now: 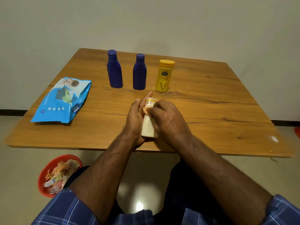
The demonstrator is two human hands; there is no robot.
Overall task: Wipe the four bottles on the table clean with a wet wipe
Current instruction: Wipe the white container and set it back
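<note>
Left hand (pixel 135 116) cradles the cream bottle (pixel 148 125) near the tabletop's (pixel 211 111) front edge; right hand (pixel 167 117) grips its neck; light, stiff, probably slippery plastic

Short sleeves (pixel 68 207) in blue plaid (thin white lines crossing), bare forearms (pixel 100 172), dark trousers (pixel 183 189) below.

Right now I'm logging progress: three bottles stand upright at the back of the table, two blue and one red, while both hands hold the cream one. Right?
Not quite. The third standing bottle is yellow, not red, as the head view shows. The two blue bottles stand beside it, and the left hand and right hand hold the cream bottle.
</note>
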